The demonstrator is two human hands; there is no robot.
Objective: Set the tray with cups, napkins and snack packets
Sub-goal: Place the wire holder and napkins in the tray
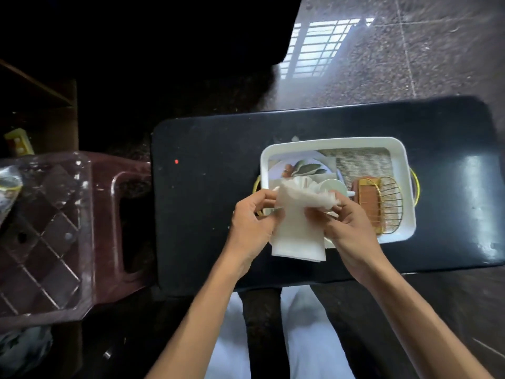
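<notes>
Now both hands point(297, 222) grip napkin point(296, 236), long axis toward tray point(404, 160).

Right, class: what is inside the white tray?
Inside the white tray: a gold wire basket with a brown packet, a white cup, a leaf-patterned plate. The napkin and both hands hide the near part.

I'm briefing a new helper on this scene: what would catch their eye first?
Both hands, left hand and right hand, hold a white napkin at centre, above the near edge of a white tray on a black table. In the tray's right half sits a gold wire basket.
</notes>
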